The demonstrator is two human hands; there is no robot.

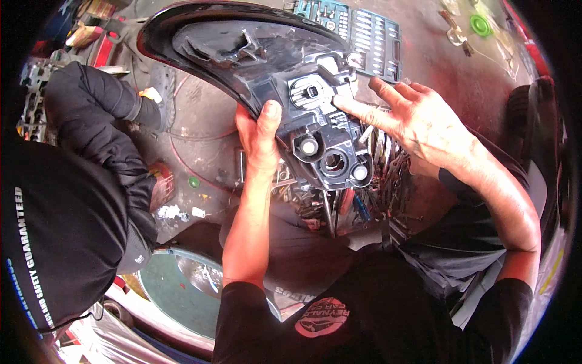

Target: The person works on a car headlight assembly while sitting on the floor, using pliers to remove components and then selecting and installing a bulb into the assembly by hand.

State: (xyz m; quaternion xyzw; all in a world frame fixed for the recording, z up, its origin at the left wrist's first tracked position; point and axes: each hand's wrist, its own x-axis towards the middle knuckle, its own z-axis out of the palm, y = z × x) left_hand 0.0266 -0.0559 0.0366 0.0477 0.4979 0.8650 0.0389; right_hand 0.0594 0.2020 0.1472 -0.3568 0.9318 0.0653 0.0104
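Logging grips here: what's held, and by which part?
The left hand grips the black lamp housing by its lower-left edge; the right hand shows no grip.

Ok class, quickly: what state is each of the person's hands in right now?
Left hand: closed, gripping the black lamp housing by its edge.
Right hand: open, grasping nothing, index finger extended to the black lamp housing.

Bright light pales the right hand's fingers; pinkish haze tints the floor beyond them; far outward, edges curve into black.
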